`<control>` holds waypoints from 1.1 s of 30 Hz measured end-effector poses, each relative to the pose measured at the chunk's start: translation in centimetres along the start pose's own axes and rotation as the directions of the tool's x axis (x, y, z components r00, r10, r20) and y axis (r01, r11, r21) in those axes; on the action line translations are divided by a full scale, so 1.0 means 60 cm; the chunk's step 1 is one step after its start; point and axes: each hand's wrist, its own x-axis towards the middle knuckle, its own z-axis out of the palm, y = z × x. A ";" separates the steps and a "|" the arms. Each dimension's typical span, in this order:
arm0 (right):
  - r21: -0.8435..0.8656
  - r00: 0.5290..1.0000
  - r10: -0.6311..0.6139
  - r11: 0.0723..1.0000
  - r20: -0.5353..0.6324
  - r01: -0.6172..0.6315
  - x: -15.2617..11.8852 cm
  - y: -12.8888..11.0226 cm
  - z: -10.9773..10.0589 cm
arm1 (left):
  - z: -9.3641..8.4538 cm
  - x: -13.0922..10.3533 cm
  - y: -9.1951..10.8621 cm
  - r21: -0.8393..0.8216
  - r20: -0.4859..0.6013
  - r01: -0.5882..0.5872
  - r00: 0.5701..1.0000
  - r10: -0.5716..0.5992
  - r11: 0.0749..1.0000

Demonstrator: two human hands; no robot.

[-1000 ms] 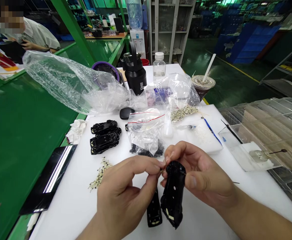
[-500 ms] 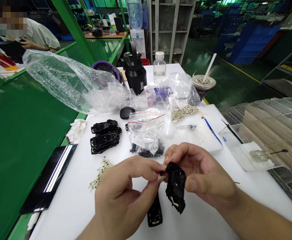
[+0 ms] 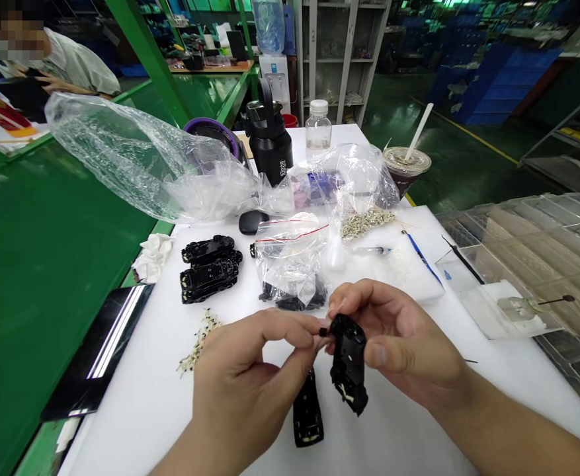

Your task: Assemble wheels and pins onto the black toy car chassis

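My right hand (image 3: 403, 337) grips a black toy car chassis (image 3: 349, 363) upright between thumb and fingers. A pale yellowish piece shows near its lower end. At the chassis's upper left edge, my left hand (image 3: 254, 370) pinches a tiny dark part (image 3: 323, 332) between thumb and forefinger; its kind is too small to tell. Another black car chassis (image 3: 308, 416) lies on the white board below, partly hidden by my left hand. Left of my hands is a pile of small pale pieces with black bits (image 3: 200, 344).
Several black chassis (image 3: 210, 274) lie at the left. A zip bag (image 3: 292, 264) with black parts sits ahead. Beyond stand a black flask (image 3: 270, 145), a clear bottle (image 3: 318, 129) and a drink cup (image 3: 406, 165). Blue tweezers (image 3: 421, 258) and a clear compartment box (image 3: 532, 244) are at the right.
The chassis in my right hand has shifted slightly up and is turned a little. The dark part between my left fingertips shows more clearly now.
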 end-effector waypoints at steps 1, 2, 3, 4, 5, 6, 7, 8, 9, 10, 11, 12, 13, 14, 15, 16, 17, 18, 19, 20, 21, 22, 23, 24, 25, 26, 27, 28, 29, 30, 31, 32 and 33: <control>0.001 1.000 0.000 1.000 0.004 0.000 0.000 0.000 0.001 | 0.001 0.000 0.000 0.003 -0.003 0.000 1.000 0.000 1.000; 0.003 1.000 -0.001 1.000 0.010 0.001 0.001 -0.001 0.001 | 0.001 -0.001 -0.001 0.006 -0.009 0.002 1.000 -0.002 1.000; 0.005 1.000 -0.003 1.000 0.013 0.003 0.001 -0.001 0.001 | 0.002 -0.001 -0.002 0.010 -0.018 0.008 1.000 -0.007 1.000; 0.006 1.000 -0.006 1.000 0.016 0.006 0.002 -0.002 0.002 | 0.002 -0.003 -0.004 0.014 -0.026 0.010 1.000 -0.009 1.000; 0.004 1.000 -0.005 1.000 0.017 0.005 0.002 -0.002 0.002 | 0.002 -0.004 -0.005 0.014 -0.031 0.011 0.999 -0.011 1.000; 0.003 1.000 -0.004 1.000 0.017 0.004 0.002 -0.002 0.002 | 0.002 -0.006 -0.007 0.010 -0.034 0.011 0.999 -0.010 1.000; 0.002 1.000 -0.004 1.000 0.017 0.004 0.002 -0.002 0.002 | 0.002 -0.007 -0.009 0.004 -0.040 0.014 0.999 -0.014 1.000; 0.000 1.000 -0.004 1.000 0.017 0.004 0.001 -0.001 0.001 | 0.002 -0.008 -0.011 0.000 -0.048 0.017 0.999 -0.017 1.000; 0.001 1.000 -0.004 1.000 0.017 0.004 0.001 -0.001 0.001 | 0.003 -0.009 -0.012 0.002 -0.056 0.021 0.998 -0.021 1.000; 0.001 1.000 -0.003 1.000 0.016 0.003 0.001 0.000 0.001 | 0.003 -0.009 -0.013 0.009 -0.064 0.021 0.998 -0.020 1.000; 0.001 1.000 -0.004 1.000 0.013 0.004 0.001 0.000 0.001 | 0.003 -0.008 -0.013 0.026 -0.069 0.013 0.998 -0.011 1.000; 0.001 1.000 -0.003 1.000 0.009 0.003 0.001 0.000 0.001 | 0.003 -0.006 -0.013 0.048 -0.060 -0.008 0.998 0.011 0.999; -0.001 1.000 0.000 1.000 0.005 0.000 0.001 0.000 0.001 | 0.003 -0.003 -0.012 0.070 -0.042 -0.043 0.998 0.046 0.997; -0.003 1.000 0.001 1.000 0.004 -0.001 0.001 0.000 0.001 | 0.002 0.000 -0.011 0.086 -0.019 -0.085 0.996 0.087 0.993; -0.005 1.000 0.004 1.000 0.003 -0.004 0.001 0.000 0.001 | 0.002 0.003 -0.010 0.095 0.003 -0.125 0.992 0.125 0.988; -0.007 1.000 0.010 1.000 0.002 -0.010 0.001 0.000 0.000 | 0.001 0.005 -0.009 0.100 0.023 -0.159 0.987 0.158 0.982; -0.007 1.000 0.016 1.000 -0.002 -0.016 0.001 0.000 0.000 | 0.000 0.008 -0.008 0.105 0.036 -0.183 0.983 0.180 0.977; -0.009 1.000 0.022 1.000 -0.006 -0.022 0.001 -0.001 0.000 | 0.000 0.009 -0.007 0.110 0.042 -0.197 0.980 0.193 0.974; -0.011 1.000 0.026 1.000 -0.013 -0.026 0.001 -0.001 0.000 | -0.001 0.010 -0.006 0.119 0.046 -0.201 0.979 0.197 0.972; -0.013 0.999 0.028 1.000 -0.020 -0.029 0.001 -0.002 0.000 | -0.001 0.010 -0.006 0.130 0.049 -0.198 0.980 0.193 0.972; -0.015 0.999 0.030 0.999 -0.025 -0.030 0.001 -0.002 0.001 | -0.002 0.010 -0.005 0.142 0.045 -0.188 0.982 0.183 0.972; -0.017 0.999 0.030 0.999 -0.027 -0.031 0.002 -0.002 0.001 | -0.002 0.009 -0.005 0.149 0.039 -0.170 0.985 0.166 0.974; -0.017 0.999 0.029 0.999 -0.026 -0.029 0.002 -0.002 0.001 | -0.002 0.008 -0.005 0.153 0.032 -0.146 0.989 0.143 0.977; -0.016 0.999 0.027 0.999 -0.023 -0.028 0.002 -0.002 0.002 | -0.002 0.008 -0.004 0.155 0.024 -0.117 0.993 0.115 0.981; -0.014 0.999 0.027 1.000 -0.021 -0.027 0.002 -0.002 0.002 | -0.002 0.007 -0.004 0.155 0.018 -0.090 0.996 0.088 0.984; -0.012 1.000 0.027 1.000 -0.016 -0.027 0.003 -0.001 0.002 | -0.002 0.007 -0.005 0.156 0.016 -0.067 0.998 0.065 0.985; -0.009 1.000 0.026 1.000 -0.013 -0.026 0.003 -0.001 0.003 | -0.002 0.006 -0.005 0.161 0.015 -0.053 0.999 0.052 0.986; -0.003 1.000 0.027 1.000 -0.010 -0.027 0.004 -0.001 0.003 | -0.002 0.005 -0.005 0.165 0.011 -0.046 0.999 0.045 0.985; 0.005 1.000 0.028 1.000 -0.008 -0.028 0.004 0.000 0.003 | -0.003 0.005 -0.006 0.164 0.006 -0.038 0.999 0.038 0.986; 0.015 1.000 0.030 0.999 -0.007 -0.030 0.005 0.000 0.003 | -0.003 0.005 -0.006 0.150 -0.001 -0.025 1.000 0.025 0.988; 0.025 1.000 0.030 0.999 -0.007 -0.030 0.005 0.000 0.003 | -0.004 0.005 -0.006 0.122 -0.013 0.002 1.000 0.000 0.992; 0.033 1.000 0.030 0.999 -0.007 -0.030 0.006 0.000 0.003 | -0.004 0.005 -0.006 0.080 -0.027 0.046 0.999 -0.044 0.996; 0.038 0.999 0.030 0.999 -0.010 -0.030 0.006 0.000 0.002 | -0.005 0.006 -0.005 0.025 -0.032 0.100 0.995 -0.100 0.995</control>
